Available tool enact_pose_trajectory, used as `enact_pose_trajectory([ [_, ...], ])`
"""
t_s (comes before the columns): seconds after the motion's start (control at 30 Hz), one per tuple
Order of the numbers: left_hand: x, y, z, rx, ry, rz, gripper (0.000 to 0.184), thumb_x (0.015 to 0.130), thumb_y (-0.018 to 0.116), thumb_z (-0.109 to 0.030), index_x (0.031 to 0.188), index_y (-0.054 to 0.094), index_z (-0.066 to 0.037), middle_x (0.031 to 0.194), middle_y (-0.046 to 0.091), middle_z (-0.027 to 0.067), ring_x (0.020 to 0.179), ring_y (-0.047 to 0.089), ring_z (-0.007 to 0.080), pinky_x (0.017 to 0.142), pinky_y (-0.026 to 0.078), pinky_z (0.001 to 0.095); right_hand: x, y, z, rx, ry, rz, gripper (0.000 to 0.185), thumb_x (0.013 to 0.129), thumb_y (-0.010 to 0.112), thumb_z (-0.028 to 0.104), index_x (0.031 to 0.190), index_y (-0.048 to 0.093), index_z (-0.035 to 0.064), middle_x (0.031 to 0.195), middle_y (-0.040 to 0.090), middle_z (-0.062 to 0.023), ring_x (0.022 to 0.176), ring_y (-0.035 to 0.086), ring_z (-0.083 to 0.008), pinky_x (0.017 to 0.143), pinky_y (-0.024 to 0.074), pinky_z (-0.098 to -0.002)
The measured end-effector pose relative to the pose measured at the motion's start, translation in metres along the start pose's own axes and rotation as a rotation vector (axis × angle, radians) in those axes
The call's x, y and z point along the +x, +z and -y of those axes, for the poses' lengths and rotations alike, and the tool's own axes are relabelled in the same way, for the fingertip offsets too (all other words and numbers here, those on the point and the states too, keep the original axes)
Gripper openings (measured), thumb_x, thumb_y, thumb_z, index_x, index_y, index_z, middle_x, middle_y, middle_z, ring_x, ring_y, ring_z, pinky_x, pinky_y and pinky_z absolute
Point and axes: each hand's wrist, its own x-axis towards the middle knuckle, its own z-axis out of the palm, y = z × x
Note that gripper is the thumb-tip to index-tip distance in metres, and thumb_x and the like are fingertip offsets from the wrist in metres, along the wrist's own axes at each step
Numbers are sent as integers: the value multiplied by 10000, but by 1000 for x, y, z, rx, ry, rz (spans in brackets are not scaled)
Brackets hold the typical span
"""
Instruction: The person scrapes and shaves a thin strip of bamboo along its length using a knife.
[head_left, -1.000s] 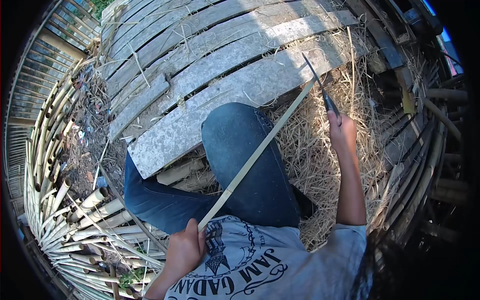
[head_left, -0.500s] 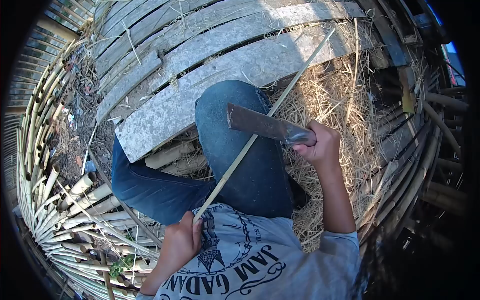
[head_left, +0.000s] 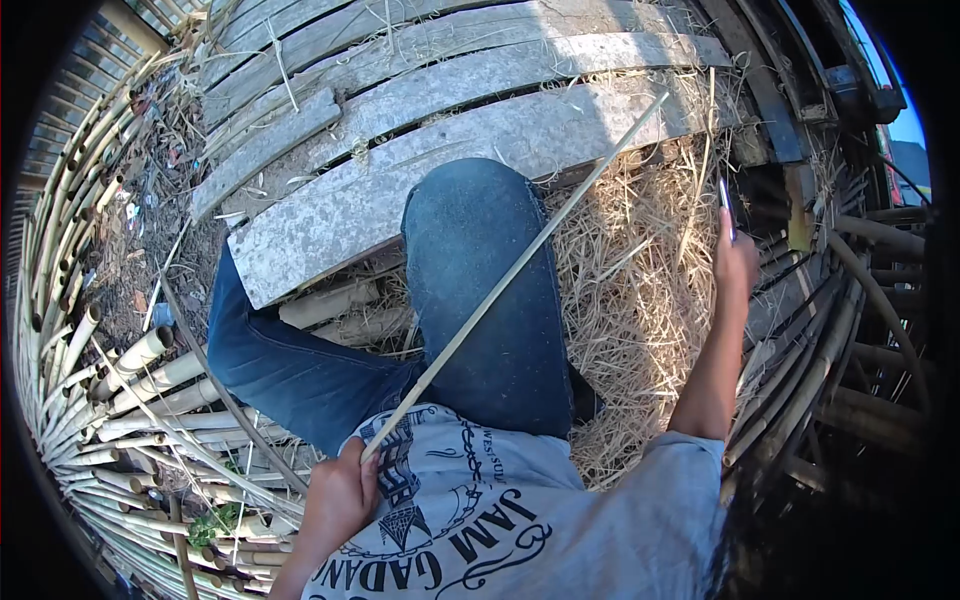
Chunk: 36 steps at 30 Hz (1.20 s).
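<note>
My left hand (head_left: 338,500) is closed around the lower end of a long, thin bamboo strip (head_left: 520,265), close to my shirt. The strip slants up across my raised knee (head_left: 478,250), and its far end reaches over the planks. Out to the right, my right hand (head_left: 737,265) grips a machete (head_left: 726,205). Its broad blade is turned nearly edge-on and points away from me. The machete is apart from the strip, above the shavings at the right. My fingers cover most of its handle.
Weathered planks (head_left: 450,150) lie in front of my legs. A heap of bamboo shavings (head_left: 640,290) covers the ground at my right. Many bamboo poles (head_left: 150,440) are stacked at the left, and more poles (head_left: 880,230) stand at the right edge.
My right hand has swung the machete away from the strip, outward to the right and forward, and the blade has turned edge-on. My left hand and the strip's lower end moved slightly left and down.
</note>
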Motion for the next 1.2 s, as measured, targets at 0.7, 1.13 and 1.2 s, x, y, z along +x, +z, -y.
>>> enact_pose_trajectory([
  [0.7, 8, 3, -22, 62, 3, -65, 187, 913, 508, -141, 805, 493, 11, 515, 512, 218, 500, 549, 427, 462, 423, 477, -57, 20, 68, 401, -884, -24, 778, 692, 484, 826, 649, 564, 53, 493, 535, -88, 468, 587, -282, 451, 450, -367],
  [1.13, 1, -4, -13, 15, 57, -11, 205, 922, 505, -183, 820, 515, -6, 532, 537, 217, 497, 555, 420, 458, 431, 477, 31, -17, 98, 26, -552, 15, 734, 768, 493, 713, 901, 691, 19, 793, 661, -232, 798, 649, -402, 721, 504, -453],
  [1.2, -11, 1, 2, 41, -1, -2, 209, 923, 511, -189, 814, 517, -11, 539, 541, 220, 501, 558, 422, 465, 436, 479, 55, -15, 92, 80, -86, -14, 804, 779, 437, 741, 936, 685, -7, 917, 651, -272, 915, 636, -401, 803, 482, -467],
])
